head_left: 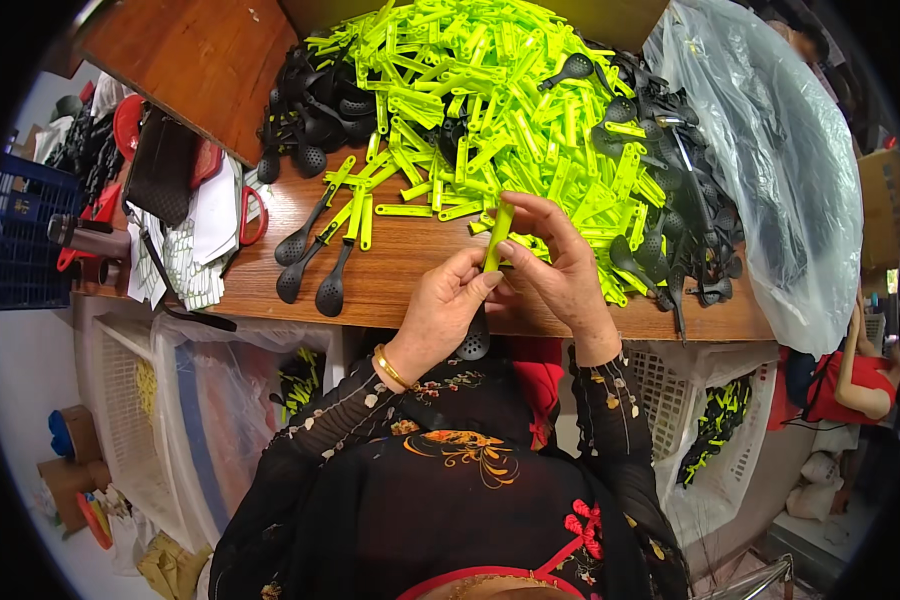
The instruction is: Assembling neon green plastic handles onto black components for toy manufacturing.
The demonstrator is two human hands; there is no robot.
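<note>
The left hand (pixel 438 305) holds the low end of a green handle (pixel 500 232), and the right hand (pixel 562 268) pinches it higher up, by the front edge of the brown bench (pixel 400 265). A black spoon (pixel 475 343) (with little holes) pokes out below. A big bright heap (pixel 515 110) lies behind.

A slim lime-green handle (pixel 501 232) is held by the middle of the tabletop (pixel 400 245) near edge, its upper end slanting slightly right toward the far edge; a black perforated spoon head (pixel 475 341) shows below, the join hidden.
</note>
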